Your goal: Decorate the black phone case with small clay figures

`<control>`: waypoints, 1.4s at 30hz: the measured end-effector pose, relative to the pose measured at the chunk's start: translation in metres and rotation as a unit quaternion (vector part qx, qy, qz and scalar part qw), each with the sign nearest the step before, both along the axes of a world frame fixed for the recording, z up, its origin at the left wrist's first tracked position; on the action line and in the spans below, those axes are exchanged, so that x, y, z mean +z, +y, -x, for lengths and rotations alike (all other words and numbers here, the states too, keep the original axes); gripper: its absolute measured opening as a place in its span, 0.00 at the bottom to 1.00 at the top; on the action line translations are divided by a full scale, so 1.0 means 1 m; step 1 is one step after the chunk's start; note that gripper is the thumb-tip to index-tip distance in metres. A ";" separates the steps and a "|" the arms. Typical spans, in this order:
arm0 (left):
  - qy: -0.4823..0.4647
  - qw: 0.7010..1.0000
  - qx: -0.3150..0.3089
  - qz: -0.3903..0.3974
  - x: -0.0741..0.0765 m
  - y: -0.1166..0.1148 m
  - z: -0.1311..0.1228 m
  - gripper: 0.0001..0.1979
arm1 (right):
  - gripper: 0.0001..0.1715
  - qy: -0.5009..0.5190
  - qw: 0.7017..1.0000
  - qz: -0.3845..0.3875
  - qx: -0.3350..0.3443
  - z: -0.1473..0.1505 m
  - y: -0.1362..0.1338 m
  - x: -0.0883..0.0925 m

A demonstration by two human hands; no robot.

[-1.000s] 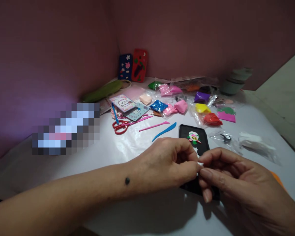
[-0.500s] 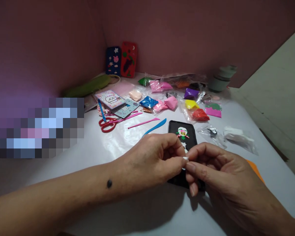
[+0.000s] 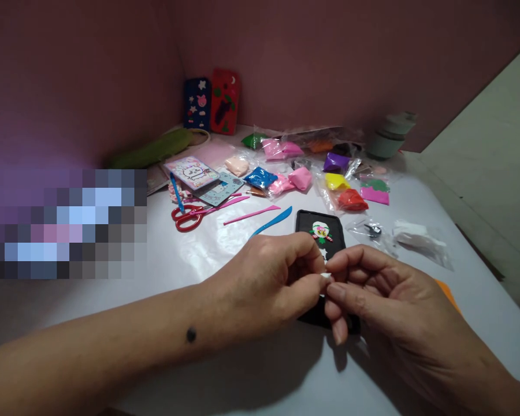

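Between the fingertips of both hands is a small bit of white clay [image 3: 326,276]. My left hand [image 3: 281,271] pinches it from the left with thumb and forefinger. From the other side, my right hand [image 3: 372,289] pinches at the same bit, its lower fingers curled beneath. Under the hands lies a black phone case [image 3: 305,228], partly covered by them. On its upper part sits a white clay figure [image 3: 323,230] with a yellow, pink and green middle. Further white pieces on the case show only in part behind my fingers.
Blue [image 3: 273,222] and pink modelling tools [image 3: 251,215] and red-handled scissors [image 3: 186,218] lie left of the case. Behind are several bags of coloured clay [image 3: 261,177]. A packet of white clay [image 3: 420,237] lies right. Decorated blue [image 3: 196,104] and red cases [image 3: 225,101] lean at the back.
The camera view has shifted slightly. Both hands keep their pinch on the white clay, with my fingertips a little differently placed around it.
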State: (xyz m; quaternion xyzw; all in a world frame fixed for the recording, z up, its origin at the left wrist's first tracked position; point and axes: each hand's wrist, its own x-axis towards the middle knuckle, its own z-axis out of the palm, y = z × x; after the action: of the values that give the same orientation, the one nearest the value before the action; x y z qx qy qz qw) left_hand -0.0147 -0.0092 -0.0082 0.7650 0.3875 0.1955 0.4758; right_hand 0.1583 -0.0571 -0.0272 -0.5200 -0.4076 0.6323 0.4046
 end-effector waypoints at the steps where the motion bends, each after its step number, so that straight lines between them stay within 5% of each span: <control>1: 0.000 1.000 -0.002 -0.004 0.000 0.000 0.000 0.03 | 0.12 0.000 1.000 0.000 0.000 0.000 0.000 0.000; 7: -0.022 0.999 0.030 0.031 0.000 0.001 0.000 0.03 | 0.10 -0.042 0.999 -0.012 -0.018 0.000 -0.001 -0.001; 11: -0.067 0.988 0.047 0.130 0.003 0.004 -0.001 0.03 | 0.07 -0.141 0.981 -0.119 -0.052 0.002 -0.007 -0.001; 22: -0.083 0.983 0.065 0.153 0.004 0.003 -0.001 0.02 | 0.15 -0.370 0.844 -0.389 -0.007 0.002 -0.011 0.000; 33: 0.092 0.992 0.029 0.078 0.000 0.008 0.003 0.06 | 0.10 -0.415 0.840 -0.338 -0.090 -0.014 0.004 0.010; 39: 0.105 0.986 0.025 0.126 0.001 0.009 0.002 0.06 | 0.09 -0.362 0.858 -0.364 0.010 -0.011 0.002 0.006; 42: 0.085 0.983 0.033 0.159 0.004 0.011 0.001 0.06 | 0.15 -0.356 0.833 -0.418 0.059 -0.008 -0.001 0.002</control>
State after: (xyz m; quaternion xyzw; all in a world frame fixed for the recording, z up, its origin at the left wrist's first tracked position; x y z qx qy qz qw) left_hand -0.0155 0.0015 -0.0046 0.6804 0.4775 0.0809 0.5500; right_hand 0.1661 -0.0582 -0.0248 -0.4652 -0.7790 0.1951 0.3723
